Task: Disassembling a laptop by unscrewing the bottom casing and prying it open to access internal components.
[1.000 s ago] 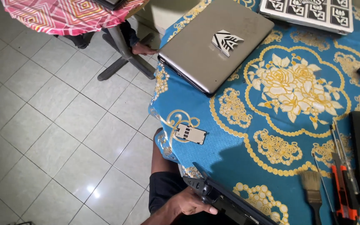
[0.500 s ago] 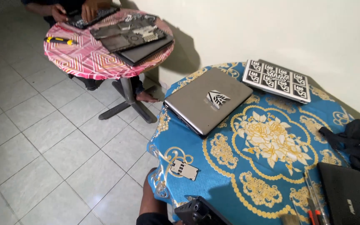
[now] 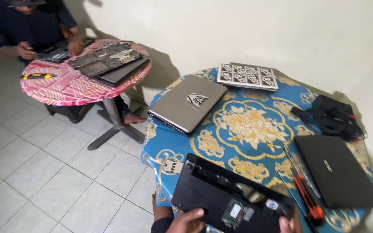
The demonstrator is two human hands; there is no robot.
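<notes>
Two round tables stand on a pale tiled floor (image 3: 44, 172) against a plain light wall: the near one wears a blue cloth with gold flowers (image 3: 247, 125), the far one a pink patterned cloth (image 3: 65, 86). At the blue table's near edge a black laptop base (image 3: 232, 196), turned underside up with an open bay showing a small green board, is held partly over the edge. The left hand (image 3: 188, 221) grips its near rim, thumb laid on top; the right hand (image 3: 286, 224) is cut off by the bottom of the frame, only fingertips showing on the rim, so I cannot tell how firmly it closes. On the cloth, a closed silver laptop (image 3: 187, 103) lies by the left edge, a sheet of black-and-white square markers (image 3: 247, 76) at the far edge, a black bag (image 3: 331, 114) and a closed black laptop (image 3: 337, 170) toward the right edge. Orange-handled tools (image 3: 306, 194) lie between the black laptop and the held base; a small card (image 3: 172, 165) hangs at the left edge. At the pink table another person (image 3: 31, 26), head cropped, works over dismantled laptop parts (image 3: 104, 62), with a yellow-and-black tool (image 3: 37, 76) nearby.
</notes>
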